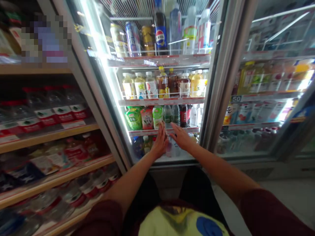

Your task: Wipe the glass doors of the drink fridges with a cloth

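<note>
Both my arms stretch into the lit drinks fridge, toward its lower shelves. My left hand is seen edge-on, fingers stretched upward, just in front of a green-and-white pouch. My right hand is beside it, its fingers extended to the left and nothing visible in them. Behind the hands stand clear green-tinted bottles and a dark cola bottle with a red label. Left of the hands are a red pouch and a green pouch. Bottles on the bottom shelf are partly hidden by my hands.
Higher up are a shelf of tea and juice bottles and one with a Pepsi bottle. A metal door frame separates a second fridge on the right. Wooden shelves with red-labelled bottles flank me on the left.
</note>
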### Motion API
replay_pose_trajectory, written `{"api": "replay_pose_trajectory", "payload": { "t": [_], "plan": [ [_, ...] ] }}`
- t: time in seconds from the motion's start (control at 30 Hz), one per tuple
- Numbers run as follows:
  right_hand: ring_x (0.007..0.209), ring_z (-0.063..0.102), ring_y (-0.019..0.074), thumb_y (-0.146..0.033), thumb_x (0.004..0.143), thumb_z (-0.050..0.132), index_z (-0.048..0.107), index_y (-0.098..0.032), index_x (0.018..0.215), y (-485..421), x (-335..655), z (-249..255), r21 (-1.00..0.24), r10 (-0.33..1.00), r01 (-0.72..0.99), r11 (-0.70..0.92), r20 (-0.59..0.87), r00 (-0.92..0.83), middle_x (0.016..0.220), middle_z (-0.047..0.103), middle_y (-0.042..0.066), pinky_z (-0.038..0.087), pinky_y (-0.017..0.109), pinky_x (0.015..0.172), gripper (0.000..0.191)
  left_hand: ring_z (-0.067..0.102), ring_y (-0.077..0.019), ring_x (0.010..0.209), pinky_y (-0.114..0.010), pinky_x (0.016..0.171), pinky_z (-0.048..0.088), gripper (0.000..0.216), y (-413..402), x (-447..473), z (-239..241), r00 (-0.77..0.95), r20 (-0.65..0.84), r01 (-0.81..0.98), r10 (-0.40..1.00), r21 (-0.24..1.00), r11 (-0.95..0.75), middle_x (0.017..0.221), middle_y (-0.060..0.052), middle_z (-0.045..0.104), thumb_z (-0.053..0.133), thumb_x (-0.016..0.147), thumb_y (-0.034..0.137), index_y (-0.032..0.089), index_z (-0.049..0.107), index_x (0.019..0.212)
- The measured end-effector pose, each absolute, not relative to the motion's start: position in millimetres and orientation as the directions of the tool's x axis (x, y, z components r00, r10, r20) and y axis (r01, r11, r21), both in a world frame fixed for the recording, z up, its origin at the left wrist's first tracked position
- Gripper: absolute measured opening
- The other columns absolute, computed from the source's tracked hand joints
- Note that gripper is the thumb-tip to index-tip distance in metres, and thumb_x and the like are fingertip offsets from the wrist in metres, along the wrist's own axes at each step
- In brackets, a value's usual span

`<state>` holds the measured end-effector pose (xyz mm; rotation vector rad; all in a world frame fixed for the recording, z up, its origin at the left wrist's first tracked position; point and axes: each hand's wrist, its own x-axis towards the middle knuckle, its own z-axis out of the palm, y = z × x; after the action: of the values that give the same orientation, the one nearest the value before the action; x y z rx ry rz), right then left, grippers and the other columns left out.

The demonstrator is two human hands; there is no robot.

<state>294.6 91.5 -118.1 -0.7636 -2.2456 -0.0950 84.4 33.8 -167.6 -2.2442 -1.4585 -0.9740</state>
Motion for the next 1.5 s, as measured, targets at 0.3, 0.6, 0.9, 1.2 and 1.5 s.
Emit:
{"api": "replay_pose_trajectory", "payload": {
  "t": [0.3, 0.6, 0.9, 1.2, 1.5],
  "plan": [
    [0.167, 0.048, 0.0264, -0.02, 0.115, 0.038, 0.02, -0.026, 0.185, 114.4, 281.7, 14.5, -0.162, 0.326, 0.46, 0.873, 0.896, -0.303, 0.179, 0.052, 0.006, 0.041, 0.051, 0.139, 0.073, 0.003, -0.0263, 0.178, -0.057, 0.146, 0.025, 0.085, 31.7, 100.9, -55.9, 0.224, 0.796, 0.915, 0.562, 0.026, -0.402, 0.192, -0.013, -0.001, 0.025, 0.12, 0.043, 0.023, -0.034, 0.177],
    [0.174, 0.031, 0.0222, 0.004, 0.102, 0.037, 0.048, -0.024, 0.175, 150.1, 336.1, -9.2, 0.296, 0.257, 0.483, 0.824, 0.565, -0.784, 0.18, 0.05, 0.002, 0.029, 0.056, 0.144, 0.079, -0.005, -0.0393, 0.178, -0.081, 0.139, 0.003, 0.077, 33.3, -24.3, -25.2, 0.007, 0.78, 0.998, 0.625, 0.032, -0.051, 0.191, -0.016, 0.016, 0.047, 0.114, 0.051, 0.025, 0.026, 0.184],
    [0.178, 0.009, 0.027, -0.002, 0.106, 0.035, 0.039, -0.016, 0.179, 172.4, 323.8, 32.7, 0.097, 0.237, 0.607, 0.789, 0.863, -0.445, 0.189, 0.031, 0.008, 0.016, 0.061, 0.146, 0.074, -0.009, -0.0381, 0.178, -0.069, 0.142, -0.008, 0.075, 26.0, -9.4, -18.6, -0.091, 0.646, 0.995, 0.758, 0.024, 0.099, 0.192, -0.015, 0.005, 0.042, 0.117, 0.051, 0.016, 0.029, 0.182],
    [0.175, 0.027, 0.023, -0.002, 0.107, 0.037, 0.05, -0.027, 0.174, 168.1, 317.8, 48.5, 0.238, 0.17, 0.497, 0.835, 0.746, -0.643, 0.182, 0.046, 0.002, 0.021, 0.057, 0.147, 0.073, -0.005, -0.0377, 0.179, -0.071, 0.143, -0.001, 0.073, 23.2, -5.3, -17.4, -0.098, 0.646, 0.99, 0.757, -0.011, 0.137, 0.192, -0.014, 0.004, 0.048, 0.115, 0.041, 0.018, 0.029, 0.182],
    [0.171, 0.037, 0.0208, 0.0, 0.106, 0.048, 0.063, -0.028, 0.164, 157.6, 306.4, 1.8, 0.442, -0.016, 0.198, 0.875, 0.435, -0.9, 0.173, 0.058, 0.003, 0.034, 0.051, 0.143, 0.066, -0.009, -0.0363, 0.177, -0.069, 0.143, -0.003, 0.075, 24.3, -7.5, -19.7, -0.087, 0.655, 0.992, 0.751, -0.014, 0.127, 0.191, -0.013, 0.003, 0.05, 0.115, 0.041, 0.02, 0.026, 0.183]
  ]
}}
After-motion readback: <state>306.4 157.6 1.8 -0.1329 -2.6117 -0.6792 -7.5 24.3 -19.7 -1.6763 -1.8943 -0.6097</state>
